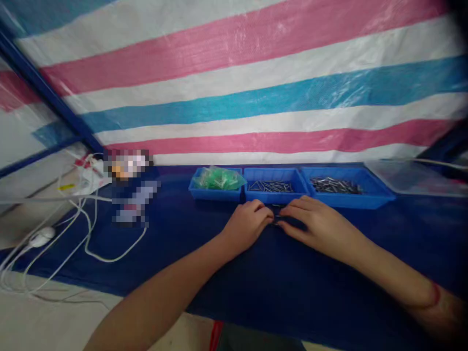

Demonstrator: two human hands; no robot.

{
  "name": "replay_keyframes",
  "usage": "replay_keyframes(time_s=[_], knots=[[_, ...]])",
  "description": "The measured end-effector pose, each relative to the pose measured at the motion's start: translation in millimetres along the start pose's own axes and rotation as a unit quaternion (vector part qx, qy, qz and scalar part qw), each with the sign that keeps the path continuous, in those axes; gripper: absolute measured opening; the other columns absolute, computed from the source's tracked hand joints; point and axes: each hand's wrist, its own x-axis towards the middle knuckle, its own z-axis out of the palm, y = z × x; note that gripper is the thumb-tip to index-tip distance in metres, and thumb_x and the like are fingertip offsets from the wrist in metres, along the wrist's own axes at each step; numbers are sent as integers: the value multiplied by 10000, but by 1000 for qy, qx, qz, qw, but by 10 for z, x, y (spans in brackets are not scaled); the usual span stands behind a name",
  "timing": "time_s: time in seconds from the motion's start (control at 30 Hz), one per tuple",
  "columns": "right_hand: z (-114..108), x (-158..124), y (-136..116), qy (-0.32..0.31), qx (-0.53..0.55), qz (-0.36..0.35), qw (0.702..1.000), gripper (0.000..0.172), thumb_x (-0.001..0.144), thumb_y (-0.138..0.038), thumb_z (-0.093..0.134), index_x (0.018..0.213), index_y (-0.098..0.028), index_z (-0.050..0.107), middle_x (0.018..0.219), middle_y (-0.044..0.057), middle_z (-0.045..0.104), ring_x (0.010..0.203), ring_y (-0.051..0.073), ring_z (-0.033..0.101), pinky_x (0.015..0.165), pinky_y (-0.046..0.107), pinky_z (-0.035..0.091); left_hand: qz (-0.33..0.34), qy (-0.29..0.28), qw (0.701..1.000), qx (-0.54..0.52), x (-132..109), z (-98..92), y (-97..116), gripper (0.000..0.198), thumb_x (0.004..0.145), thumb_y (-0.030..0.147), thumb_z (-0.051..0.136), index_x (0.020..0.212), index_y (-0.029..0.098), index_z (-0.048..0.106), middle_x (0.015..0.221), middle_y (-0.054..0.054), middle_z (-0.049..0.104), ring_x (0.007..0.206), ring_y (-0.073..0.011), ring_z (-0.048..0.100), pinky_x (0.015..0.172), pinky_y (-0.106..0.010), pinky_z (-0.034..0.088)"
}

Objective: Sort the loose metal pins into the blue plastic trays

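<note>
Head view shows a few small metal pins (277,216) on the table (310,287), just before the middle bin (272,197), their long axis running side to side between the hands. The left hand (248,222) has its fingers curled together; the right hand (312,219) keeps thumb and fingers parted; whether either grips a pin I cannot tell. Three blue bins hold a green bag (219,179) and loose metal pieces (334,185). Behind hangs a striped sheet (234,102).
</note>
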Motion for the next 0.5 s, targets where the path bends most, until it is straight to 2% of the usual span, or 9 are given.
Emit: replay_keyframes(time_s=[0.37,0.5], knots=[[183,28,11,-31,33,29,999,178,904,-264,507,908,-184,666,850,68,628,814,212,586,762,361,476,-3,-13,1000,-11,11,-18,-16,211,956,249,437,948,163,630,932,-47,610,872,-168,570,823,-288,446],[199,38,11,-28,46,27,998,165,908,-240,489,881,-178,640,855,70,615,816,210,576,762,359,474,4,-8,1000,-3,6,-25,-12,201,931,267,486,1001,154,638,956,-62,615,872,-183,564,832,-311,445]])
